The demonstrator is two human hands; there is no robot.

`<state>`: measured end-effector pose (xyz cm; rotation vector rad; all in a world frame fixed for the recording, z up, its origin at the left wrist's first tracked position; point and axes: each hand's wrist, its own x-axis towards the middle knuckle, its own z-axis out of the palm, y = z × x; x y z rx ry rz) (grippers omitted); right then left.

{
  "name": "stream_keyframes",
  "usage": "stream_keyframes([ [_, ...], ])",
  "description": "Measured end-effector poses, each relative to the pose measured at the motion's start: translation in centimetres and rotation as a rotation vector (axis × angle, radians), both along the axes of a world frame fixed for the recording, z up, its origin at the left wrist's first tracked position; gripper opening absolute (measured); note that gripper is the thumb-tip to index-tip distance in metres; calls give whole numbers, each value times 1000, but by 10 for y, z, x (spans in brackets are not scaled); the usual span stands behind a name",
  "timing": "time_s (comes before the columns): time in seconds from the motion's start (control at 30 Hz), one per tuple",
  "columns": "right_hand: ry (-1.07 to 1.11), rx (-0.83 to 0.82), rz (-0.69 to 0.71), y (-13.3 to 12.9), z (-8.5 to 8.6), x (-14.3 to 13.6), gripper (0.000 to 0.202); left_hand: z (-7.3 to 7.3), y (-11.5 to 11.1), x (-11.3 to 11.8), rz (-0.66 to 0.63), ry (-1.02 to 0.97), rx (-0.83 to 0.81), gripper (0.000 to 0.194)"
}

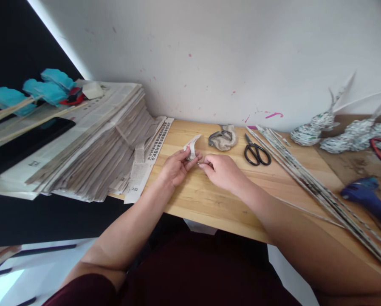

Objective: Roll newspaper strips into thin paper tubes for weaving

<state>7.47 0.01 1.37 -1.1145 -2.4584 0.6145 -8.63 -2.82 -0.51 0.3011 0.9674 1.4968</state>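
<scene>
My left hand is closed around a small strip of newspaper, whose free end curls up above the fingers. Close to its right, my right hand is closed in a pinch. A thin tip sticks out from those fingertips toward the paper strip. A slender rolled-paper stick shows beyond my right forearm; the forearm and hand hide whether it joins that tip. Both hands hover low over the wooden table. Black-handled scissors and a crumpled beige cloth lie just beyond my right hand.
A tall newspaper stack fills the left, bearing a black phone and blue items on sticks. At right lie several long paper rolls, a blue glue gun and woven paper shapes. A white wall stands behind.
</scene>
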Motion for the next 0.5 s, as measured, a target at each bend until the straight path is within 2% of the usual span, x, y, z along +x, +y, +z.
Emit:
stream_keyframes([
  [0.17,-17,-116,27,1,2,1,32,1,-1,0,11,-10,4,13],
  [0.33,12,-7,-7,0,0,1,14,0,0,-1,21,-30,-12,11],
  [0.4,-15,40,-9,0,-1,1,19,1,0,-1,20,-44,-15,12],
  [0.5,-63,-16,28,0,0,1,30,1,-1,-1,11,-35,-14,13],
])
